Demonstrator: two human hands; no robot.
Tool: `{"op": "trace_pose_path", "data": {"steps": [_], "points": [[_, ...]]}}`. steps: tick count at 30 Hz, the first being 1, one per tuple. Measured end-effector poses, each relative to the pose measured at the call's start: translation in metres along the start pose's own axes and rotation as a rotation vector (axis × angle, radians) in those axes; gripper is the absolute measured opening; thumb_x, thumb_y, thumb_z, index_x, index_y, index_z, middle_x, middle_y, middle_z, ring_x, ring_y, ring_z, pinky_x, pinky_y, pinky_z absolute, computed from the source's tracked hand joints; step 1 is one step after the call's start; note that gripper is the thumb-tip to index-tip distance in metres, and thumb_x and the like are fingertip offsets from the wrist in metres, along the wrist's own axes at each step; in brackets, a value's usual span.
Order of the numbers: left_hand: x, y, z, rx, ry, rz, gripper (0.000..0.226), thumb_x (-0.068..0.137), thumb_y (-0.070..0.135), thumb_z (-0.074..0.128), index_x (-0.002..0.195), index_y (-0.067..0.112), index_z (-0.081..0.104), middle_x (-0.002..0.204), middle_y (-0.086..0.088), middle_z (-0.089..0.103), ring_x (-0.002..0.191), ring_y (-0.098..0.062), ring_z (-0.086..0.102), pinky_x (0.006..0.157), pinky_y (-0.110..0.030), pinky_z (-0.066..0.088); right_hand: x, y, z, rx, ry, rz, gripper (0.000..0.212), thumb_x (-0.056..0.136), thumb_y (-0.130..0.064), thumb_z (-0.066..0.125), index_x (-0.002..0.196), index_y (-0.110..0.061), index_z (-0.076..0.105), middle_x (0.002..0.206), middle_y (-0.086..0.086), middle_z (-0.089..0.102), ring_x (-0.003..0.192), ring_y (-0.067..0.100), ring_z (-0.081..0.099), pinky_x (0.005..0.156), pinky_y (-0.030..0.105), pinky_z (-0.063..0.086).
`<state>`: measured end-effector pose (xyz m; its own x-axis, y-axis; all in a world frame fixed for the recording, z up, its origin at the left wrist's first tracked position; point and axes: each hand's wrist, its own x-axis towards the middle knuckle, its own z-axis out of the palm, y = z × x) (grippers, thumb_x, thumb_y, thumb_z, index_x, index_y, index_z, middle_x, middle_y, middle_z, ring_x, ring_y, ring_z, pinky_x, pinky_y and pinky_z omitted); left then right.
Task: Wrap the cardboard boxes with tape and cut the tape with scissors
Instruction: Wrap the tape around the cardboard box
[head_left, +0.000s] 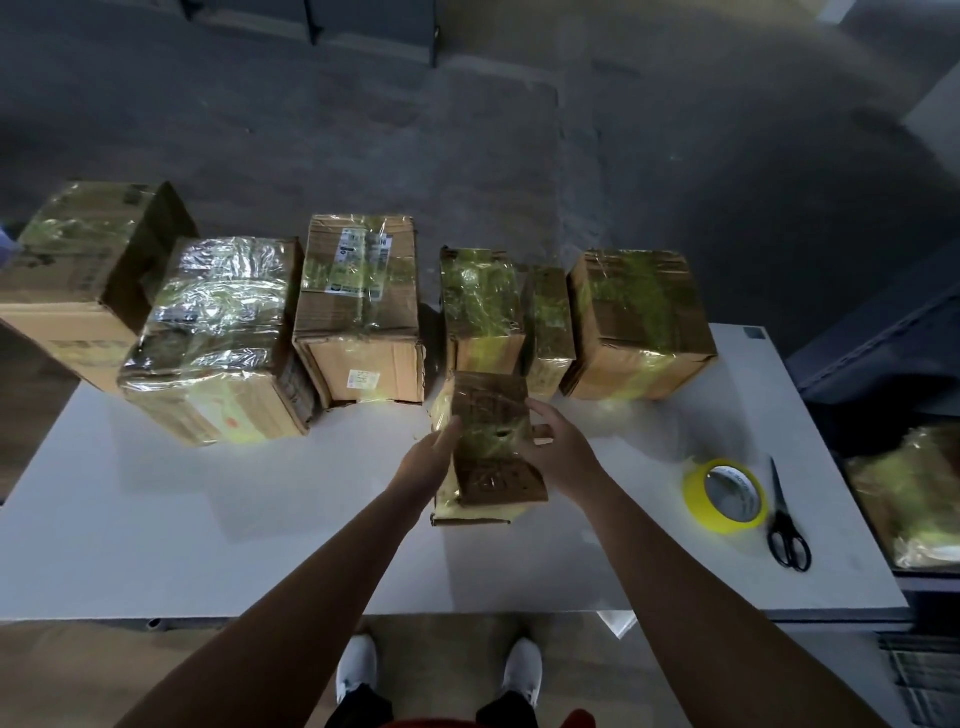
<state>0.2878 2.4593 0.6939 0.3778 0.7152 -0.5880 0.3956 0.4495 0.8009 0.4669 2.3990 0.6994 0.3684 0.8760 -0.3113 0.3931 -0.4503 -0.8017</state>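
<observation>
White table (208, 519); brown boxes (358, 322) along far edge, with glossy yellow-green sheen; white label (358, 254), black print, on one; near box (491, 415) brown, dark stamped pattern; yellow roll (698, 499), grey inside, by right edge; black scissors (788, 525); white shoes (356, 665); mottled grey floor (363, 130).

The room was dim, the floor (363, 130) nearly black. Light from above struck the white surface (156, 493), and glare flashed off the taped boxes (218, 306). Soft shadows lay beneath them. Wide-angle distortion bent the edges, and the corners blurred.
</observation>
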Motion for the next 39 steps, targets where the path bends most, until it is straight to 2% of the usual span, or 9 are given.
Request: {"op": "trace_pose_path", "data": {"steps": [4, 7, 10, 14, 18, 24, 29, 35, 39], "points": [[0.0, -0.005, 0.002, 0.043, -0.063, 0.037, 0.051, 0.092, 0.043, 0.059, 0.131, 0.012, 0.052, 0.123, -0.008, 0.062, 0.108, -0.021, 0.058, 0.081, -0.028, 0.047, -0.001, -0.002, 0.003, -0.039, -0.025, -0.043, 0.062, 0.085, -0.022, 0.066, 0.142, -0.026, 0.042, 0.133, -0.003, 0.054, 0.114, 0.012, 0.053, 0.092, 0.034, 0.05], [0.003, -0.008, 0.0, 0.026, -0.042, 0.023, 0.041, 0.089, 0.035, 0.065, 0.123, 0.013, 0.057, 0.115, -0.005, 0.065, 0.107, -0.021, 0.06, 0.084, -0.031, 0.049, -0.001, -0.003, 0.005, -0.058, -0.038, -0.056, 0.063, 0.085, -0.024, 0.067, 0.142, -0.028, 0.041, 0.136, -0.005, 0.05, 0.115, 0.009, 0.05, 0.093, 0.032, 0.049], [0.005, -0.007, 0.003, 0.051, 0.053, 0.051, 0.037, 0.087, 0.03, 0.068, 0.117, 0.015, 0.053, 0.105, -0.001, 0.063, 0.103, -0.021, 0.061, 0.071, -0.025, 0.049, -0.002, -0.005, 0.009, -0.078, -0.062, -0.069, 0.063, 0.086, -0.026, 0.066, 0.143, -0.03, 0.038, 0.135, -0.007, 0.049, 0.116, 0.009, 0.049, 0.089, 0.028, 0.047], [0.003, -0.002, 0.006, 0.326, 0.324, 0.202, 0.069, 0.082, 0.022, 0.072, 0.138, 0.008, 0.033, 0.123, -0.014, 0.053, 0.11, -0.029, 0.053, 0.087, -0.042, 0.051, -0.003, -0.006, 0.014, 0.009, -0.047, 0.009, 0.06, 0.087, -0.026, 0.061, 0.142, -0.034, 0.038, 0.123, 0.0, 0.059, 0.105, 0.013, 0.058, 0.083, 0.028, 0.051], [-0.007, 0.009, 0.015, 0.715, 0.483, 0.507, 0.067, 0.082, 0.011, 0.063, 0.142, 0.01, 0.033, 0.135, -0.014, 0.041, 0.123, -0.031, 0.04, 0.095, -0.044, 0.045, -0.002, -0.007, 0.011, 0.012, 0.019, 0.032, 0.049, 0.093, -0.027, 0.049, 0.141, -0.034, 0.04, 0.118, -0.001, 0.061, 0.095, 0.006, 0.058, 0.074, 0.02, 0.044], [-0.012, 0.032, 0.054, 0.731, 0.292, 0.722, 0.05, 0.087, 0.008, 0.058, 0.136, 0.011, 0.046, 0.136, -0.011, 0.045, 0.128, -0.028, 0.038, 0.104, -0.038, 0.041, -0.006, 0.0, -0.014, -0.025, 0.128, 0.024, 0.046, 0.095, -0.02, 0.047, 0.14, -0.023, 0.044, 0.132, 0.007, 0.056, 0.116, 0.02, 0.054, 0.09, 0.027, 0.043], [-0.008, 0.042, 0.098, 0.687, 0.125, 0.685, 0.044, 0.09, 0.007, 0.052, 0.134, 0.01, 0.047, 0.138, -0.011, 0.043, 0.129, -0.026, 0.039, 0.1, -0.036, 0.043, -0.017, 0.027, -0.049, -0.032, 0.212, 0.069, 0.041, 0.096, -0.019, 0.047, 0.137, -0.024, 0.048, 0.127, 0.007, 0.06, 0.108, 0.02, 0.058, 0.076, 0.023, 0.045], [0.0, 0.042, 0.157, 0.702, -0.031, 0.569, 0.04, 0.091, 0.01, 0.049, 0.13, 0.014, 0.049, 0.134, -0.006, 0.046, 0.123, -0.022, 0.044, 0.096, -0.031, 0.04, -0.029, 0.068, -0.089, -0.025, 0.331, 0.198, 0.037, 0.092, -0.013, 0.049, 0.129, -0.019, 0.055, 0.116, 0.012, 0.065, 0.1, 0.025, 0.061, 0.077, 0.025, 0.043], [0.004, 0.039, 0.194, 0.681, -0.108, 0.499, 0.037, 0.09, 0.01, 0.048, 0.127, 0.015, 0.052, 0.131, -0.005, 0.048, 0.121, -0.02, 0.047, 0.101, -0.034, 0.042, -0.036, 0.092, -0.11, -0.073, 0.34, 0.242, 0.038, 0.091, -0.009, 0.05, 0.128, -0.011, 0.055, 0.119, 0.015, 0.063, 0.111, 0.028, 0.058, 0.092, 0.03, 0.042]]}}
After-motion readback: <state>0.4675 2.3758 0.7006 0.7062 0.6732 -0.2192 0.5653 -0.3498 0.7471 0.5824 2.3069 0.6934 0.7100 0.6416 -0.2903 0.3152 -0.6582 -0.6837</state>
